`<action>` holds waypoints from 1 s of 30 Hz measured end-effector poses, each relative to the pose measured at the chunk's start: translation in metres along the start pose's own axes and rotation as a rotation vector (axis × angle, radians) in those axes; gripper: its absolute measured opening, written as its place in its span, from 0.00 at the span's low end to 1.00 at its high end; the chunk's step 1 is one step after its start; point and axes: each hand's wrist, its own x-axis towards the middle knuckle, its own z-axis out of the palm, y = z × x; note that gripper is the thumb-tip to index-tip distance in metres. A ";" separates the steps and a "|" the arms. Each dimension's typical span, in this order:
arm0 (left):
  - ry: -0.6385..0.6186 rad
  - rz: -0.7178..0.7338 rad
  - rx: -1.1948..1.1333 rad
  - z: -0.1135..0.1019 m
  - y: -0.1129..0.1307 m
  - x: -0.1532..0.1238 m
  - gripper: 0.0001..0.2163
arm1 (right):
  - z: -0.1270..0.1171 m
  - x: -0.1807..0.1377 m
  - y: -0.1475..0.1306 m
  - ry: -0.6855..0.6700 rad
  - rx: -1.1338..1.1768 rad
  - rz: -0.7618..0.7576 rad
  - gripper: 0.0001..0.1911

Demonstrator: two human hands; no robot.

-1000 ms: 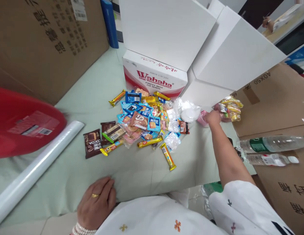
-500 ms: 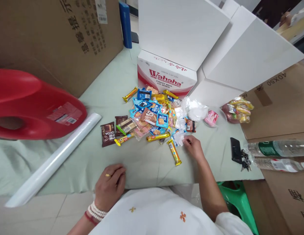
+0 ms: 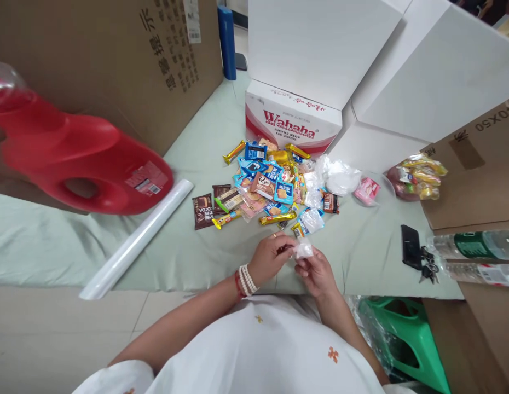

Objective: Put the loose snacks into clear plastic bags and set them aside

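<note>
A small crumpled clear plastic bag (image 3: 304,250) is held above the near side of the table, between my two hands. My right hand (image 3: 319,272) pinches it from the right and below. From the left, the closed fingers of my left hand (image 3: 273,256) meet its edge. Just beyond them lies a heap of wrapped snacks: blue biscuit packets (image 3: 283,192), a brown round-printed packet (image 3: 264,186), yellow bars (image 3: 278,218) and dark cocoa packets (image 3: 203,211). More crumpled clear bags (image 3: 311,220) rest at the heap's right side. One yellow bar (image 3: 298,230) is partly covered by my hands.
A white Wahaba carton (image 3: 293,123) stands behind the heap. Left are a red jug (image 3: 102,142) and a plastic roll (image 3: 142,232). To the right sit a pink packet (image 3: 367,190), a phone (image 3: 411,247), keys (image 3: 429,268) and bottles (image 3: 476,245). A green stool (image 3: 414,328) is below.
My right hand has lifted a clear plastic bag off the table and drawn it nearer. My left hand has come right and forward from the table edge to meet it. The view has shifted.
</note>
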 end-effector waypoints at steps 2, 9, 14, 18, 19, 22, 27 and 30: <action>0.054 -0.074 -0.095 -0.005 -0.006 -0.001 0.12 | -0.005 -0.001 -0.006 0.005 -0.049 0.007 0.16; 0.208 -0.270 -0.194 -0.017 -0.013 -0.016 0.17 | -0.010 0.000 -0.002 -0.056 -0.411 -0.195 0.17; 0.269 -0.182 -0.099 -0.013 -0.006 -0.020 0.13 | 0.004 0.010 0.010 -0.073 -0.523 -0.317 0.16; 0.337 -0.270 -0.225 -0.026 -0.007 -0.019 0.12 | -0.008 0.012 -0.006 -0.117 -0.517 -0.204 0.18; 0.349 -0.300 -0.282 -0.029 -0.008 -0.018 0.11 | -0.013 0.011 -0.012 -0.144 -0.526 -0.148 0.19; 0.336 -0.376 -0.505 -0.036 -0.010 -0.016 0.12 | -0.025 0.007 -0.026 -0.202 -0.498 0.005 0.21; 0.173 -0.359 -0.529 -0.038 -0.010 -0.015 0.18 | -0.039 0.014 -0.042 0.082 -0.488 -0.192 0.22; 0.183 -0.262 -0.373 -0.038 -0.007 -0.017 0.17 | -0.038 0.016 -0.047 0.343 -0.494 -0.396 0.23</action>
